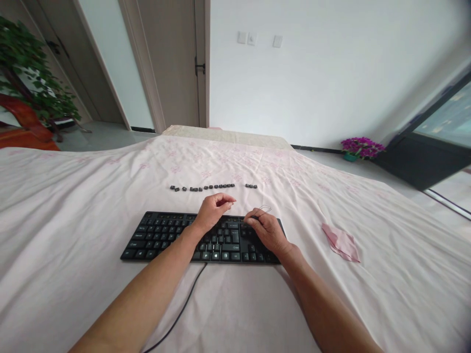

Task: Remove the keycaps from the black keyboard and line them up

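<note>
A black keyboard (147, 240) lies on the pink cloth, some of its keys off at the upper right. Above its top edge is my left hand (211, 211), thumb and fingers pinched together; whatever is between them is too small to make out. Over the keyboard's right end, my right hand (267, 230) is closed around a wire keycap puller (263, 209), its thin loops sticking up past the fingers. Beyond the keyboard, several loose black keycaps (221, 186) lie in a row, with a short group of 3 keycaps (251, 186) to the right.
A folded pink cloth (341, 242) lies to the right on the floral sheet (91, 211). The keyboard's cable (184, 306) runs toward me. Farther off are a wall, doors, a green plant (33, 78) and purple flowers (362, 147).
</note>
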{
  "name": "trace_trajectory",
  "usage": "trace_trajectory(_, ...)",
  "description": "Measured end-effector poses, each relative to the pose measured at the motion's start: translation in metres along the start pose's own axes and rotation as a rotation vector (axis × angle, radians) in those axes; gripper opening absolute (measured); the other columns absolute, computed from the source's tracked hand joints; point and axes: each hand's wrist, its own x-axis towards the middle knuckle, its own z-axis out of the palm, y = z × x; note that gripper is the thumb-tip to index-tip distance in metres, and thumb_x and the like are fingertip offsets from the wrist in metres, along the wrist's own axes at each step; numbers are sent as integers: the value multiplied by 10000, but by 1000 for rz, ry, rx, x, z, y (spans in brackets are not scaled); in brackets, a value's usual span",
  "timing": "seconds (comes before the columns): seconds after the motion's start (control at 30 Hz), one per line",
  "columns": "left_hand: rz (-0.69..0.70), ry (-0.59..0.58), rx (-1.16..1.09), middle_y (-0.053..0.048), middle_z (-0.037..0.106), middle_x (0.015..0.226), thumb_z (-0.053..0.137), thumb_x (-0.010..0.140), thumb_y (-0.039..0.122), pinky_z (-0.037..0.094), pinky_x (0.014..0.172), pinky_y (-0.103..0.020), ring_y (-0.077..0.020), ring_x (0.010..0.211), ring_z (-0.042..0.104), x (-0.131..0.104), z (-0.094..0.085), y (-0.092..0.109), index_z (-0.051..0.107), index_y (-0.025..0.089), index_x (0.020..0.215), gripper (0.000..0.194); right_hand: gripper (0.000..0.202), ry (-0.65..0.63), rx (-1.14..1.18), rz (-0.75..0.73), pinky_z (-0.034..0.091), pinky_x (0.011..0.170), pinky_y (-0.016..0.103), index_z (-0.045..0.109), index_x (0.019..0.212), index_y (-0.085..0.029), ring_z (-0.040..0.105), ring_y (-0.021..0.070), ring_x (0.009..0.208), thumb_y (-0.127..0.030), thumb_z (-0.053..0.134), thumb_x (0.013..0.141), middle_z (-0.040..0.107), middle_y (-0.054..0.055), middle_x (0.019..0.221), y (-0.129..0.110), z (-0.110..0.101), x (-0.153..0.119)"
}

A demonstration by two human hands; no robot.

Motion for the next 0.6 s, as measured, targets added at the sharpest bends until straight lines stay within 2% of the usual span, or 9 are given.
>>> trace_trajectory(0.1,3,44,19,-53,728,909,609,780,270,521,785,-274,-163,822,659,2,-13,9,707,151,919,208,237,135,20,42,451,729,291,651,822,-215,601,181,747,-354,487,922,651,23,783,0,-2,-1)
trace_trajectory(0.17,38,64,81,-46,730,927,599,787,270,516,805,-276,-167,846,659,1,-28,18,709,166,934,211,249,265,28,104,434,662,278,657,824,-205,572,168,677,-372,495,912,631,18,729,0,-5,-1)
trace_trajectory(0.27,84,33,246,-28,731,958,574,819,310,504,853,-289,-175,890,658,-8,-61,28,716,208,947,217,273,454,38,215,386,571,261,668,851,-195,496,141,568,-410,506,899,556,-11,618,2,-16,0)
trace_trajectory(0.33,85,63,406,-18,730,980,565,827,345,497,883,-308,-188,920,653,-20,-89,29,722,237,930,216,291,535,64,263,393,602,261,671,856,-194,506,141,597,-439,517,890,540,-16,619,7,-26,0)
trace_trajectory(0.47,-7,157,622,-18,687,1141,544,840,413,447,988,-358,-230,1079,608,-49,-152,19,696,249,1033,295,318,596,322,377,428,746,281,663,877,-196,567,163,729,-496,560,858,542,-21,630,27,-41,-7)
trace_trajectory(0.53,-78,195,659,-24,653,1213,530,846,460,418,1026,-397,-256,1143,578,-63,-179,10,670,253,1103,358,313,583,509,466,449,736,282,646,880,-208,587,172,745,-514,608,822,530,-30,613,36,-42,-15)
trace_trajectory(0.6,-152,172,597,-27,578,1331,481,873,503,412,1036,-431,-272,1221,528,-76,-196,1,592,267,1237,448,310,548,637,524,462,679,273,637,894,-231,599,180,736,-527,624,805,531,-33,612,42,-39,-22)
